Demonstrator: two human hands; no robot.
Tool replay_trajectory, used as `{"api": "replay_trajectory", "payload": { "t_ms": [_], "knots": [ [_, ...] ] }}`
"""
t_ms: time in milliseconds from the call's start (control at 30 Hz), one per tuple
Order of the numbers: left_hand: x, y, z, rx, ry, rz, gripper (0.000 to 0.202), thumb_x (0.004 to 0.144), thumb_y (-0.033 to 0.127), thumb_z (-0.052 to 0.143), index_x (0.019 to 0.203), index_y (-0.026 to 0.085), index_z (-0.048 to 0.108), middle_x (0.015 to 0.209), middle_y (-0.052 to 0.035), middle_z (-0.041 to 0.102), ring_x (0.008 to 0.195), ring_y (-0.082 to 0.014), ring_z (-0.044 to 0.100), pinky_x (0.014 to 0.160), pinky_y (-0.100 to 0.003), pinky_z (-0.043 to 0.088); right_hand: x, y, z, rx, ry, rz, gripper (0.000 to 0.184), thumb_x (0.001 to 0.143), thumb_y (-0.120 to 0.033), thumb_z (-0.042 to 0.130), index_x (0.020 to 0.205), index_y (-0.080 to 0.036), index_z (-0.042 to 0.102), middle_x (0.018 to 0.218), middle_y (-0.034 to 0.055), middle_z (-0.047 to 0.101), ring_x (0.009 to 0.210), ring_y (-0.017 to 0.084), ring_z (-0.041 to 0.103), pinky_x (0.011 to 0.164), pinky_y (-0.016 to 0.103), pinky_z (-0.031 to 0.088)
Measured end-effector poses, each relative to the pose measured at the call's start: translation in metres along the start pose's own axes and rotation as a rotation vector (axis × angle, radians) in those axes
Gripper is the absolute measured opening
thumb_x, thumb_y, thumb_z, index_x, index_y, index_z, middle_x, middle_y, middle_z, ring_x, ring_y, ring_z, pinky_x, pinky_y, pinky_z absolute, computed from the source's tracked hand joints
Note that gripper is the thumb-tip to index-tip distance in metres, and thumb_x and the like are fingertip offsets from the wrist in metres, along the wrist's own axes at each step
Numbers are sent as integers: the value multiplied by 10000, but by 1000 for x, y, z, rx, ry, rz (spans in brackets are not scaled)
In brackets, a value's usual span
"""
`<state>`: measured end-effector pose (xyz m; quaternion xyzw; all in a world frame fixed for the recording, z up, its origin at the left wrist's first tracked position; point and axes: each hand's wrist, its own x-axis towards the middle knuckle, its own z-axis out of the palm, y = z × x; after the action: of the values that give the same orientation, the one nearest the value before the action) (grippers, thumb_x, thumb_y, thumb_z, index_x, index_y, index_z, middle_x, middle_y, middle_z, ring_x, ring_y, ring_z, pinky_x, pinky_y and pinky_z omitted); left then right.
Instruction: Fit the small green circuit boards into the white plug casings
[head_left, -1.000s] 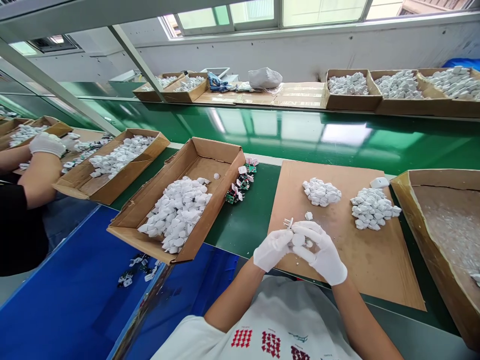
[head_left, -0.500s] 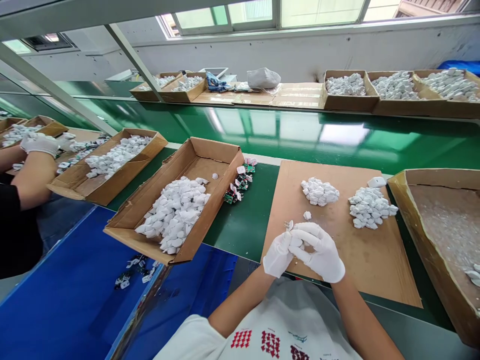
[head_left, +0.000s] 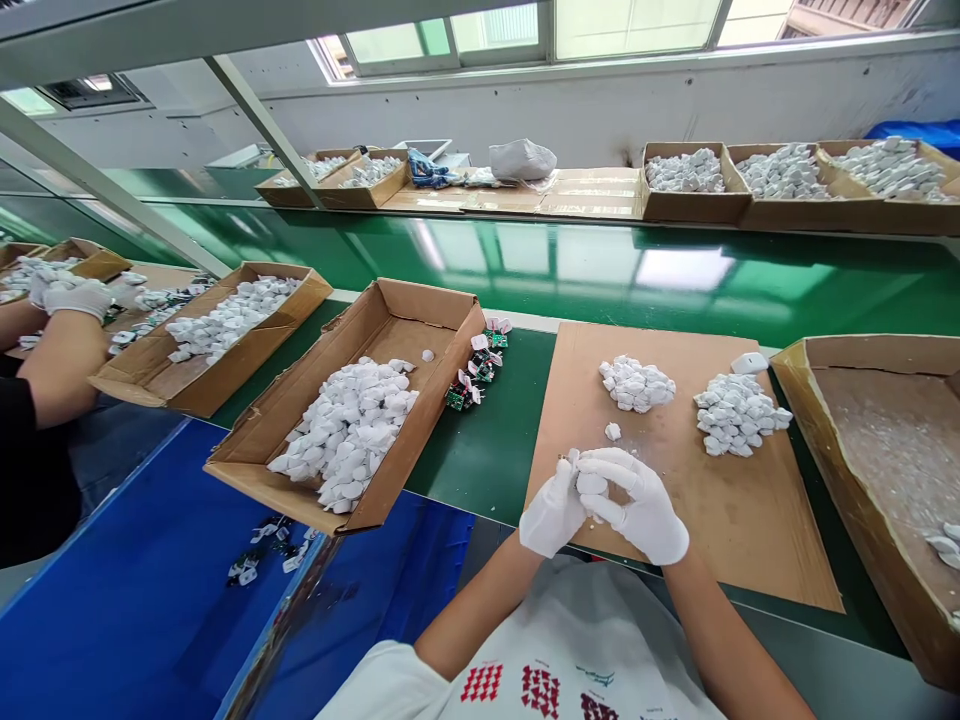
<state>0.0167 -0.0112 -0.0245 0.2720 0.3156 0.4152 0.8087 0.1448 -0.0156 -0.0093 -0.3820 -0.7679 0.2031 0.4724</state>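
In white gloves, my left hand [head_left: 553, 512] and my right hand [head_left: 641, 508] meet over the near left part of a cardboard sheet [head_left: 697, 530]. Between their fingertips is a small white plastic plug part [head_left: 592, 484], partly hidden by the gloves. The fingers of both hands are closed around it. Just beyond them lies one loose white piece [head_left: 613, 431]. Farther back on the sheet are two heaps of similar white parts, a smaller heap [head_left: 636, 384] and a larger heap [head_left: 739, 414].
To the left stands a cardboard box [head_left: 431, 305] with many white parts, and green circuit boards [head_left: 466, 388] lie along its side. Another cardboard box [head_left: 832, 450] stands at right. A co-worker's gloved hand [head_left: 79, 298] works at far left. A green belt [head_left: 525, 265] runs behind.
The plug part has turned between my fingers: its metal pins stood out above my left fingertips before and now barely show. My hands stay in nearly the same place.
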Motion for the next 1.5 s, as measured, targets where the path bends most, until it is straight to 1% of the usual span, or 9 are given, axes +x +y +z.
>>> {"api": "replay_trajectory", "payload": {
  "t_ms": [133,333,433,600,900,1033,1167,1367,1500],
  "knots": [
    [0,6,3,-66,15,70,524,613,614,722,561,158,469,547,42,370,531,-79,320,518,-260,309,0,0,-1,59,16,7,396,834,-139,593,1195,-296,546,1070,47,653,1003,183,631,844,341,553],
    [3,3,-5,56,41,80,572,617,701,650,590,137,562,599,-10,500,610,-127,442,600,-291,379,2,-4,-1,6,20,6,362,818,-139,605,1139,-300,561,1044,40,663,944,185,647,771,326,571],
    [2,2,-6,140,55,173,544,683,665,625,566,136,577,616,-34,536,623,-147,475,631,-318,409,0,-7,5,-58,108,51,411,803,-156,628,1185,-274,533,1091,56,648,1002,199,635,841,359,565],
    [-3,3,-5,219,139,379,568,734,603,616,1071,148,653,834,-70,632,747,-191,561,755,-355,467,-9,-17,20,-232,377,143,398,789,-152,660,1153,-282,565,1239,69,551,1114,227,588,907,390,548],
    [-9,19,-12,543,32,560,549,776,617,553,1053,158,675,719,-50,590,648,-161,527,669,-326,486,-7,-25,6,-185,212,-10,482,790,-75,607,1217,-286,535,1143,65,601,1091,220,588,898,400,543],
    [-8,21,-11,494,-3,554,515,796,561,573,1108,158,649,722,-40,577,625,-139,515,646,-302,477,-6,-26,1,-31,102,89,390,849,-129,542,1215,-265,532,1194,73,606,1101,205,595,894,371,545],
    [-6,21,-10,474,-7,495,535,758,572,612,1091,155,652,727,-41,587,622,-140,516,621,-293,467,-7,-24,3,-95,153,42,463,831,-100,562,1252,-285,501,1205,70,600,1114,206,585,906,378,532],
    [-4,21,-6,358,75,409,524,764,642,547,627,142,626,568,-27,533,572,-151,498,623,-327,438,3,-17,-4,-161,95,73,420,793,-204,633,1194,-266,529,1228,86,549,1174,250,536,994,477,469],
    [-1,19,-10,412,123,245,599,725,731,496,603,153,599,577,-51,591,586,-175,526,623,-337,447,13,-14,-4,-227,49,-41,317,805,-187,624,1107,-269,575,1119,63,613,1114,239,569,999,476,457]
  ]
}}
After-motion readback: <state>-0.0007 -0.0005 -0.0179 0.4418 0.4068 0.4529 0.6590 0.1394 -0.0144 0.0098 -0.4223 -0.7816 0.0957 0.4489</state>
